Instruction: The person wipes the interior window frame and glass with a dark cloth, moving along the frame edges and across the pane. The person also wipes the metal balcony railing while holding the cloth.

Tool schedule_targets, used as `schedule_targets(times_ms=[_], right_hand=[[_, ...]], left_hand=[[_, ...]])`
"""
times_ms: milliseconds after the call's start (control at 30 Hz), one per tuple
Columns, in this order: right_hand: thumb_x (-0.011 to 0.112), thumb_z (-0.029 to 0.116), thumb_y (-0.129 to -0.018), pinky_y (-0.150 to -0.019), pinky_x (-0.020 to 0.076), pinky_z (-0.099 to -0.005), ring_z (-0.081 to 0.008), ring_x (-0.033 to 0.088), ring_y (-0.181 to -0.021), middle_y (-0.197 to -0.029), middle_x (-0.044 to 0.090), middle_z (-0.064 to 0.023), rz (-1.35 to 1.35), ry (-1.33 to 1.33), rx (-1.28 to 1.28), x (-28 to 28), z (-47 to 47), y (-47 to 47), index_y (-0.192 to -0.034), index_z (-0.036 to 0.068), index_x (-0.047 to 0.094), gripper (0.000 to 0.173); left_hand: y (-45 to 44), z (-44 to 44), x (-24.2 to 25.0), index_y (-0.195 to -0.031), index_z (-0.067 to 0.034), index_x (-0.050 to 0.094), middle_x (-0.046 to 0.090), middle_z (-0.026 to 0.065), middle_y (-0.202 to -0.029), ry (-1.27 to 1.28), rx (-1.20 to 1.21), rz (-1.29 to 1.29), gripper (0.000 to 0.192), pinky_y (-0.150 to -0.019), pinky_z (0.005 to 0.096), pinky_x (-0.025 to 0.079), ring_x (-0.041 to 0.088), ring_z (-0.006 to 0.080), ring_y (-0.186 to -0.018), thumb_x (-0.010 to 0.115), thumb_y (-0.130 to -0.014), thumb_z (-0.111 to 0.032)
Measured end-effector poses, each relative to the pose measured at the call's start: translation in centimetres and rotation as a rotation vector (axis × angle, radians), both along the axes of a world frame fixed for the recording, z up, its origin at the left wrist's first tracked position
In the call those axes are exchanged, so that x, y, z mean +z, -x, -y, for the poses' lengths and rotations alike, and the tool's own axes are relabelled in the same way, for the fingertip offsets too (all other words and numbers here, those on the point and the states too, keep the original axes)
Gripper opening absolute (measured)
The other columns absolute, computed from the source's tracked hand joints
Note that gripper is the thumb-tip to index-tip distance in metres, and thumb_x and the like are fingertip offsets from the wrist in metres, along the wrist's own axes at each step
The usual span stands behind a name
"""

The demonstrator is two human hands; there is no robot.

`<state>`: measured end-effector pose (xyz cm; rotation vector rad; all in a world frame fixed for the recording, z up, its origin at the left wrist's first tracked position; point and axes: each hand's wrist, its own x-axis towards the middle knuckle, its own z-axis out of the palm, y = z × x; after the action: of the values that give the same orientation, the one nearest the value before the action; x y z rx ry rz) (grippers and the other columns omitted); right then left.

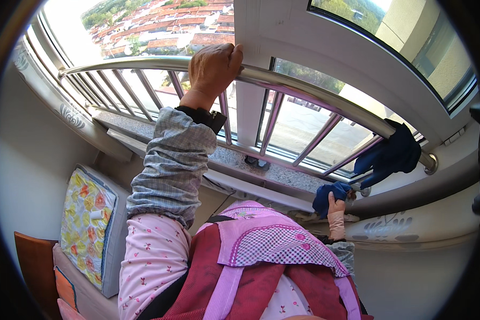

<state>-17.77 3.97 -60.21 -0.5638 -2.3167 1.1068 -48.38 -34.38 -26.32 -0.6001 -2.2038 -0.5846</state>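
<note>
My left hand (215, 68) is closed around the top rail of a shiny metal window railing (304, 91), near the white window frame. Low at the right, my right hand (336, 212) grips a dark blue cloth (329, 196) beside the granite window sill (288, 173), close to the railing's lower end. Part of that hand's fingers is hidden by the cloth. Above it, a second dark blue cloth (400, 154) is draped over the right end of the top rail and hangs down past the bars.
A white ledge (260, 191) runs below the sill, with a small dark object (257, 162) on the stone. Patterned curtains hang at the left and right (408, 228). A mattress with a floral cover (86, 224) and a wooden board (36, 264) stand at lower left.
</note>
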Motion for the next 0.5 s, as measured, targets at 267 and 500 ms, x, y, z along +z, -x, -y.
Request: schedule_targets(times_ms=[267, 500], right_hand=[[0.068, 0.031, -0.099, -0.075, 0.0510, -0.0284, -0.0091, 0.062, -0.082, -0.088, 0.070, -0.0027, 0.025, 0.304, 0.391, 19.4, 10.1, 4.6, -0.107, 0.003, 0.071, 0.030], [0.070, 0.021, -0.098, -0.084, 0.0520, -0.0283, -0.0116, 0.063, -0.093, -0.101, 0.069, -0.0010, -0.003, 0.443, 0.936, 26.5, 17.9, 6.8, -0.114, 0.002, 0.068, 0.025]], left_hand=[[-10.8, 0.5, -12.2, -0.125, -0.005, 0.062, 0.065, 0.0137, -0.121, -0.317, -0.486, 0.288, 0.035, -0.091, 0.0367, 0.053, 0.066, 0.0304, -0.107, 0.068, -0.091, -0.011], [-12.6, -1.7, -16.9, -0.128, -0.001, 0.062, 0.065, 0.0126, -0.124, -0.029, -0.984, 0.365, 0.037, -0.094, 0.0320, 0.050, 0.063, 0.0196, -0.113, 0.068, -0.096, -0.018]])
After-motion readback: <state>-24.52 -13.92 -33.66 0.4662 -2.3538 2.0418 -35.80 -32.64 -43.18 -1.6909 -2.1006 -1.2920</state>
